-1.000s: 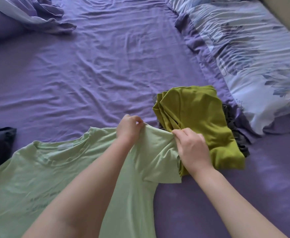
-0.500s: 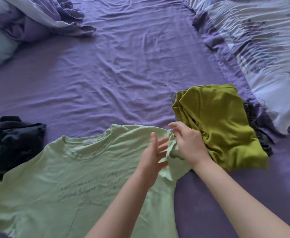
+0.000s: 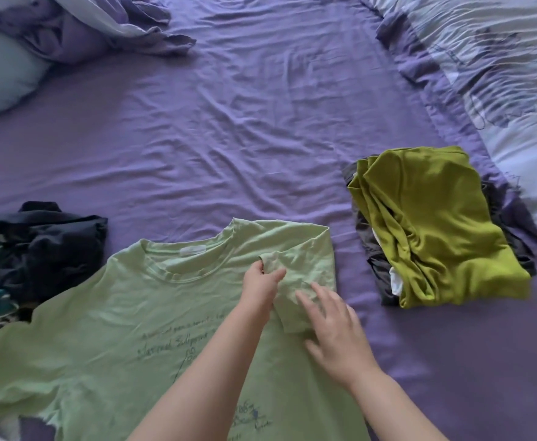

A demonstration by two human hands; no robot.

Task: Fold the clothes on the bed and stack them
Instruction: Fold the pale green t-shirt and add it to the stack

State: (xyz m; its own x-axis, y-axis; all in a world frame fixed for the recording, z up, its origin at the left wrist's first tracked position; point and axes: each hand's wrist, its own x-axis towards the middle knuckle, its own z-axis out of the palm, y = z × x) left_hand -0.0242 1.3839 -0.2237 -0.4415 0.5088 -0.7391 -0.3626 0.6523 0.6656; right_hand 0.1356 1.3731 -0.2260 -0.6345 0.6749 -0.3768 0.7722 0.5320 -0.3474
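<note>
Since a moment ago I've folded the sleeve inward over the light green T-shirt (image 3: 140, 316), lower centre. My left hand (image 3: 262, 283) pinches its cuff; my right hand (image 3: 334, 329) presses flat, fingers spread. Soft, limp, light cloth: I'd grip the hems.

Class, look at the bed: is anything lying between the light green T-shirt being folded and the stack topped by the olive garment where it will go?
Nothing visible does. Only bare purple sheet separates the light green T-shirt from the stack. The left hand pinches the folded-in sleeve; the right hand rests flat on the shirt.
</note>
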